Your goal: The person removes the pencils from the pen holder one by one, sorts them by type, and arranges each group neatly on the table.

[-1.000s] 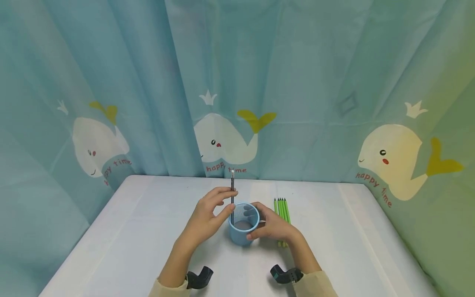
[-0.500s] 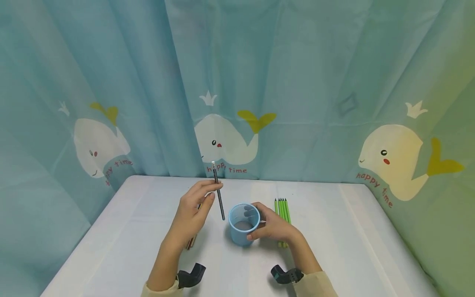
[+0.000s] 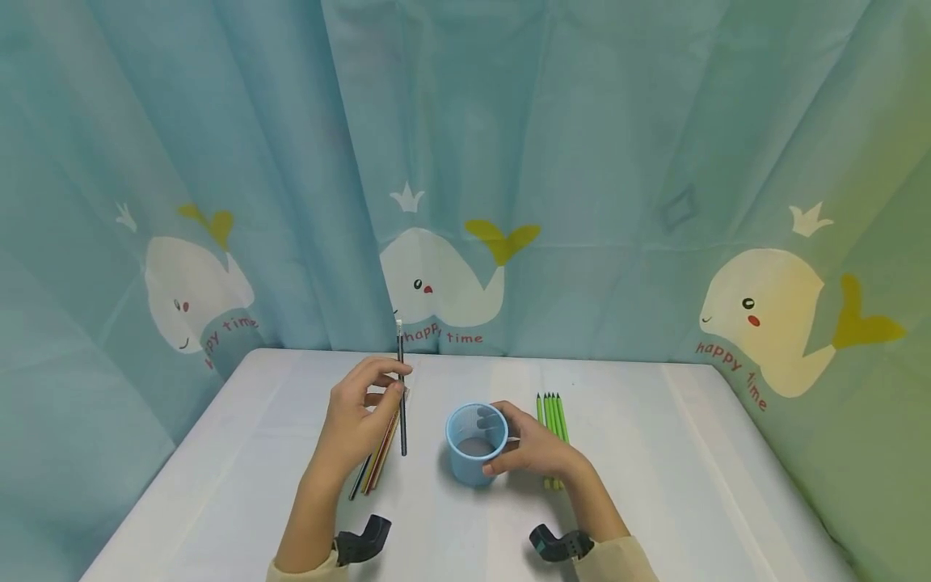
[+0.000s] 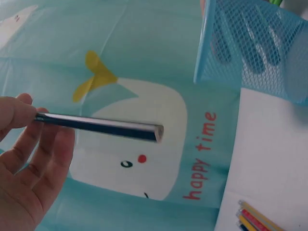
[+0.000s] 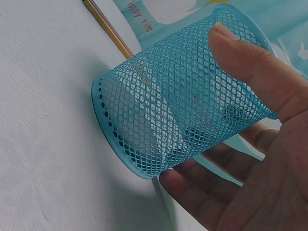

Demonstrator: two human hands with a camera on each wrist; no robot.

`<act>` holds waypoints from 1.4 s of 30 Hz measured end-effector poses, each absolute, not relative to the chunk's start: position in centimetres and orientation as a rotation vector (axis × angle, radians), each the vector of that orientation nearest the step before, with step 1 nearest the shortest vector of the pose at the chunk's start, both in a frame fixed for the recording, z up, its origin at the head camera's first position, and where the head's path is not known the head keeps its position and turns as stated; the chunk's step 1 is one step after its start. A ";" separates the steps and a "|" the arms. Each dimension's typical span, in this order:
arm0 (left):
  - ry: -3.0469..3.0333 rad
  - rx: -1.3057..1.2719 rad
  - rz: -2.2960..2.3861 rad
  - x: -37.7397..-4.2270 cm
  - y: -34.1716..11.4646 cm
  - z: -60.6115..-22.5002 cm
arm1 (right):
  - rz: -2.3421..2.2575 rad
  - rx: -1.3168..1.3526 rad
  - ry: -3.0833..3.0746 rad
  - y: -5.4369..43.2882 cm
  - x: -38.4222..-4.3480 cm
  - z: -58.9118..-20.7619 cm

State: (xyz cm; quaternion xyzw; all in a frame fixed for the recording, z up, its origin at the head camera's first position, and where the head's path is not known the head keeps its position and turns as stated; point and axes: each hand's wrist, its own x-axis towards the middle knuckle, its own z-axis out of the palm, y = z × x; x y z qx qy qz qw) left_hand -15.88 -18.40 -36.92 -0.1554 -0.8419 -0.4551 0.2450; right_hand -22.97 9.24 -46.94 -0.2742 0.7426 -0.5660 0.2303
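My left hand (image 3: 355,422) pinches a dark pencil (image 3: 403,427) between thumb and fingers, near its upper half. It hangs nearly upright, white eraser end on top, to the left of a light blue mesh pen cup (image 3: 471,470). In the left wrist view the unsharpened-looking end of the pencil (image 4: 110,127) points toward the camera's right. My right hand (image 3: 534,446) holds the cup from its right side, thumb in front and fingers behind. Upright on the table, the cup shows a grey bottom. In the right wrist view its mesh wall (image 5: 163,96) lies between thumb and fingers.
Several coloured pencils (image 3: 384,457) lie on the white table (image 3: 655,477) under and beside the left hand. Several green pencils (image 3: 556,416) lie side by side, partly behind the right hand. A teal curtain (image 3: 604,162) with whale prints hangs behind the table.
My left hand has drawn the dark pencil up out of the cup and carried it left, above the loose coloured pencils. The right hand and the cup stay in place.
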 end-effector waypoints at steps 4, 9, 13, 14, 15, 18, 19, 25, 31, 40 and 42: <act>-2.325 -0.390 -1.230 -16.2 -19.2 -37.3 | -1.557 -0.756 2.045 9.2 -22.9 -46.9; -2.377 -0.338 -1.249 -16.5 -20.2 -37.6 | -1.551 -0.762 2.052 9.2 -22.8 -46.8; -2.426 -0.277 -1.260 -16.8 -21.0 -37.9 | -1.546 -0.760 2.057 9.2 -22.9 -46.9; -2.437 -0.262 -1.262 -16.8 -21.2 -38.0 | -1.545 -0.749 2.059 9.2 -22.9 -46.9; -2.448 -0.245 -1.254 -16.9 -21.5 -38.2 | -1.543 -0.743 2.060 9.2 -22.9 -46.9; -2.479 -0.186 -1.221 -17.2 -22.2 -38.7 | -1.544 -0.740 2.060 9.2 -22.9 -47.0; -2.490 -0.171 -1.205 -17.3 -22.4 -38.8 | -1.546 -0.740 2.059 9.2 -22.9 -47.0; -2.577 -0.097 -1.113 -17.9 -23.4 -39.9 | -1.551 -0.748 2.054 9.2 -23.0 -47.0; -2.663 -0.021 -1.083 -18.3 -23.8 -41.0 | -1.560 -0.750 2.042 9.1 -23.0 -47.1; -2.815 0.087 -1.064 -19.1 -24.4 -43.4 | -1.563 -0.754 2.042 9.1 -23.0 -47.2; -2.857 0.095 -1.045 -19.3 -24.6 -44.0 | -1.563 -0.754 2.039 9.1 -23.0 -47.3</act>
